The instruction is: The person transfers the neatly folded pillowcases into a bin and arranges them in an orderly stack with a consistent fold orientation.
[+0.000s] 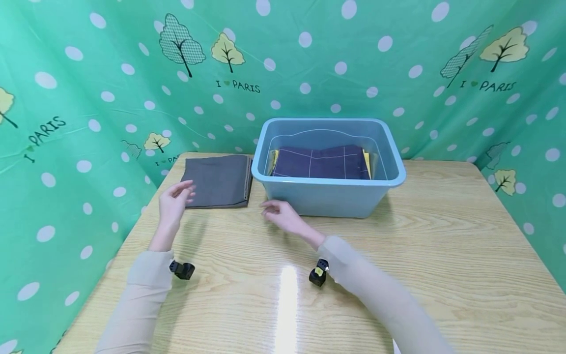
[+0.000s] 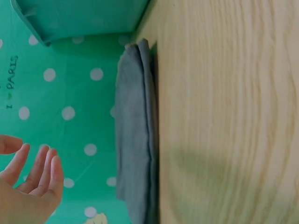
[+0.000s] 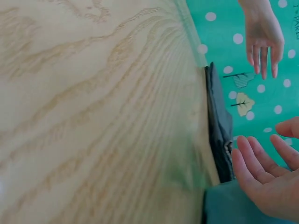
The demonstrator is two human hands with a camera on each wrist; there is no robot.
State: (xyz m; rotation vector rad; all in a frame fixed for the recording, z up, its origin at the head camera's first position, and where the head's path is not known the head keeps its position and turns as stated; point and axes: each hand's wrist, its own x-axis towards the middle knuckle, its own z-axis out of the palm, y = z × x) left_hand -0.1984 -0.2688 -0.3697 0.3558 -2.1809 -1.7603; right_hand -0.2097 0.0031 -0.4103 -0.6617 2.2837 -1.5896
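A folded dark grey cloth [image 1: 216, 181] lies flat at the back left of the table, its layered edge showing in the left wrist view. My left hand [image 1: 173, 200] hovers by the cloth's left front corner, fingers loosely bent and holding nothing. In front of the blue plastic bin [image 1: 327, 199] is my right hand [image 1: 283, 215], also holding nothing, its fingertips near the bin's front left corner. Inside the bin sits a folded dark purple cloth [image 1: 327, 162] with thin white lines, and yellow material [image 1: 366, 162] shows at its sides.
The wooden table [image 1: 442, 236] reaches back to a green curtain [image 1: 309, 64] with white dots and printed trees. Small black cameras hang at both wrists. A bright reflection runs down the table's front middle.
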